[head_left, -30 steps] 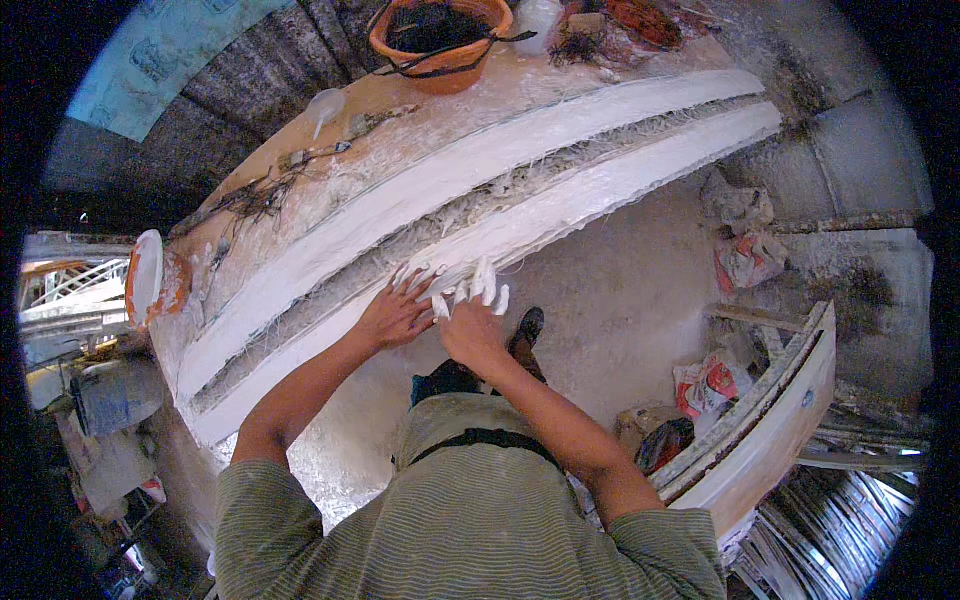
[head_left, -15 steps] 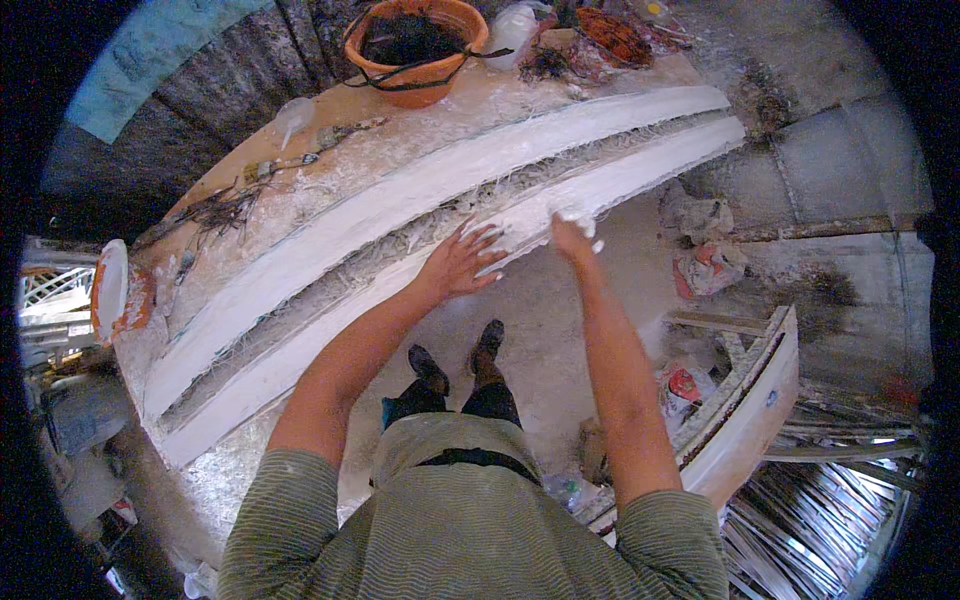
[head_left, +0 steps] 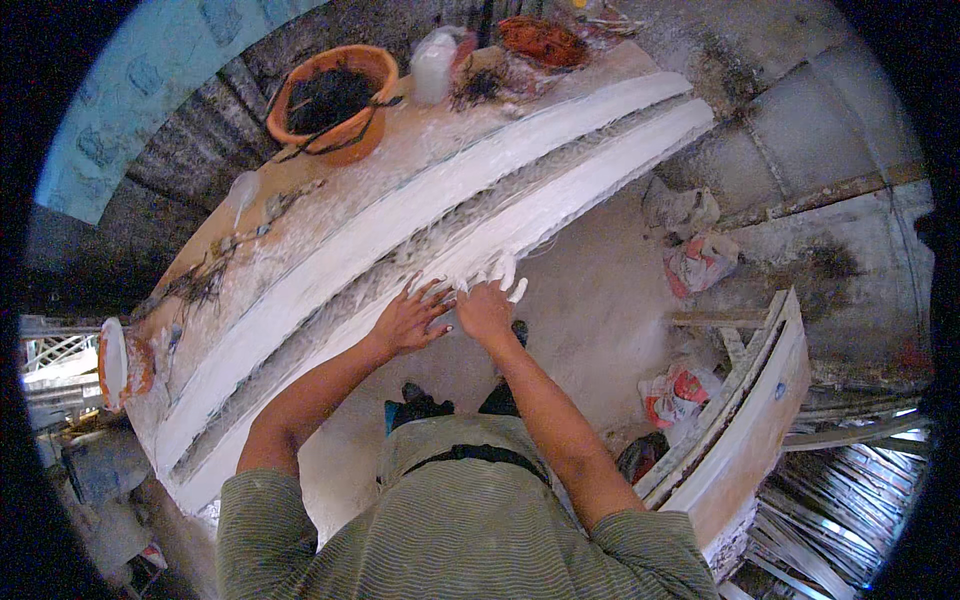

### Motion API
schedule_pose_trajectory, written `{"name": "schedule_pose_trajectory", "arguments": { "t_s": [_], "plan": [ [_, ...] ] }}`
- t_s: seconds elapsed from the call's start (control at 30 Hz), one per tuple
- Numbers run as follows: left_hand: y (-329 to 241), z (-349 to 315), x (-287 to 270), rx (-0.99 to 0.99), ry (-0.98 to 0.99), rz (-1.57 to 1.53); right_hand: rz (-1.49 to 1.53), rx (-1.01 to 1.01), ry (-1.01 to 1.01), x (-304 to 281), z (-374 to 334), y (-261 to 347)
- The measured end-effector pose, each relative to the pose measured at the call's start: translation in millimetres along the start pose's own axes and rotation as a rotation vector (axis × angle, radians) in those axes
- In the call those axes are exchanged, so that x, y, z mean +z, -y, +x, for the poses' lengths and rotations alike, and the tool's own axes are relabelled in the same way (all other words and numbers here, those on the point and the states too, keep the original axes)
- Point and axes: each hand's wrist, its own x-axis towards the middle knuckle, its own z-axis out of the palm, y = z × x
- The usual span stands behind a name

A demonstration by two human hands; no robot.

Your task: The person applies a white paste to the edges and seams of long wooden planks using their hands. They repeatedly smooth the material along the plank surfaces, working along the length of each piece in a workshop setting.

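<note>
A long, curved white plaster-like moulding [head_left: 330,265] lies across the work table, with two pale bands and a rough, fibrous channel [head_left: 440,217] between them. My left hand [head_left: 408,322] rests on its near edge, palm down and fingers spread, holding nothing. Close beside it, my right hand [head_left: 486,310] is bent at the same edge. White, wet-looking plaster-like material [head_left: 503,270] sits around its fingers, which look closed on it, though the coating partly hides them. Fine strands stick out along the edge there.
An orange bucket [head_left: 372,140] of dark material stands at the back of the brown table [head_left: 215,255], near a white translucent container [head_left: 432,72]. Another orange bucket [head_left: 135,365] is at the left end. A pale curved panel [head_left: 740,440] and crumpled bags [head_left: 700,262] lie right.
My right hand has moved left and nearer along the edge, close to my left hand. My left hand has shifted slightly left and nearer. The view has turned a little.
</note>
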Motion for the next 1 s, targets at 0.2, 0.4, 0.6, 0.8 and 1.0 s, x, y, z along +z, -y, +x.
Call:
{"name": "schedule_pose_trajectory", "arguments": {
  "t_s": [0.2, 0.4, 0.6, 0.8, 1.0],
  "plan": [
    [-9.5, 157.8, 3.2, 0.020, -0.125, 0.015, -0.274, -0.144, 0.027, -90.5, 121.9, -104.8],
    [-24.1, 279.5, 2.5, -0.091, -0.093, 0.021, -0.004, -0.110, -0.072, -200.9, 234.9, -208.7],
    [-27.5, 252.8, -10.3, -0.267, 0.076, -0.085, 0.020, -0.189, -0.037, -217.8, 198.7, -190.7],
    [-31.5, 263.1, -13.7, -0.130, 0.318, -0.068, -0.192, -0.312, -0.047, -154.8, 140.1, -158.8],
    [-28.7, 386.1, 18.4, 0.026, -0.007, -0.257, -0.394, -0.236, -0.077, -135.4, 285.6, -299.1]
  ]
}}
